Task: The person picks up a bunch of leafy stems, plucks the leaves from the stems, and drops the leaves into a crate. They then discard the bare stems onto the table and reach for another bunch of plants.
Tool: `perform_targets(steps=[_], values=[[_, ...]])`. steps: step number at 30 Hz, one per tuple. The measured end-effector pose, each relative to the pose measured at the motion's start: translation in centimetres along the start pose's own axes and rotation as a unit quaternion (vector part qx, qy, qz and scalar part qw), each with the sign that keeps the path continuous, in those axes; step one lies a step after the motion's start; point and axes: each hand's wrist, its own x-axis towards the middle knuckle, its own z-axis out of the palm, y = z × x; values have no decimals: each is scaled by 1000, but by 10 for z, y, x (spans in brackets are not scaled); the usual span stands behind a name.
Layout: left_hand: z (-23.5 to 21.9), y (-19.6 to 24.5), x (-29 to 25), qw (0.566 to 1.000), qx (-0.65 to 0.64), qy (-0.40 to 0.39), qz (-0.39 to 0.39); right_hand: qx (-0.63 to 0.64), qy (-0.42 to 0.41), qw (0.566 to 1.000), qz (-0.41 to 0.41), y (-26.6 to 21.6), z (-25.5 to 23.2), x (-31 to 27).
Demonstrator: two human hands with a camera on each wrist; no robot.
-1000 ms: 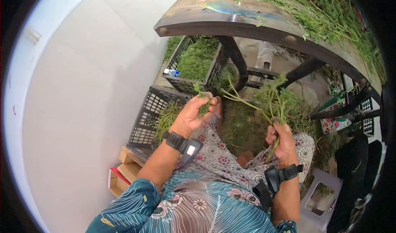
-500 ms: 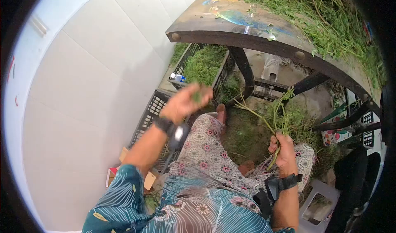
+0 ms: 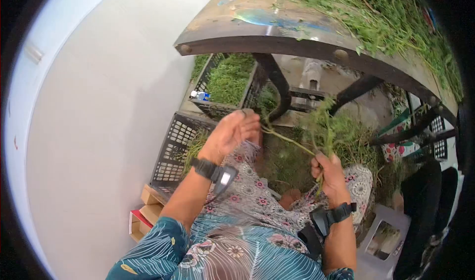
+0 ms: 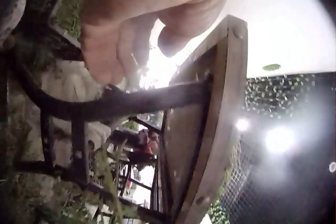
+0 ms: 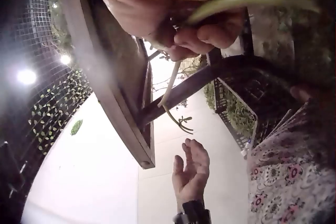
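My right hand [image 3: 330, 173] grips a green leafy stem [image 3: 292, 141] above the right knee. Leafy tops rise from the fist, and one thinner branch reaches out toward the left. In the right wrist view the stem's thick end [image 5: 236, 4] curves out of the curled fingers. My left hand [image 3: 230, 134] hovers at that branch's far tip, fingers loosely bent. Seen from the right wrist, the left hand [image 5: 191, 176] holds nothing and is a little apart from the branch. Left of it stands a black crate [image 3: 166, 153] containing green stems.
Greens [image 3: 391, 37] are heaped on the wooden table [image 3: 213, 27] ahead. Under its edge is a second black crate [image 3: 251, 82] full of leafy greens, with a small bottle [image 3: 200, 96] at its corner. Table legs [image 3: 277, 82] stand ahead; a grey stool [image 3: 381, 238] is at right.
A second ago my left hand pinched a green sprig. It swung left over the near crate, then came back to the branch without the sprig. My right hand kept its grip.
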Motion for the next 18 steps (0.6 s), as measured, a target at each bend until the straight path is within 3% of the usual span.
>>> perform_targets(steps=[1,4,9,12,18], values=[[36,-1,-12,996,82,32,-5,-54,6,999,-8,-1,3,0],[78,-9,-20,977,205,-23,-50,-152,-14,988,-12,-2,10,0],[87,-45,-14,991,127,3,-40,-162,-42,986,9,-4,14,-7],[93,-53,-18,983,153,43,-90,-151,-63,987,7,-6,14,-14],[82,-49,-20,987,135,84,-30,-146,-108,983,18,-6,16,-15]])
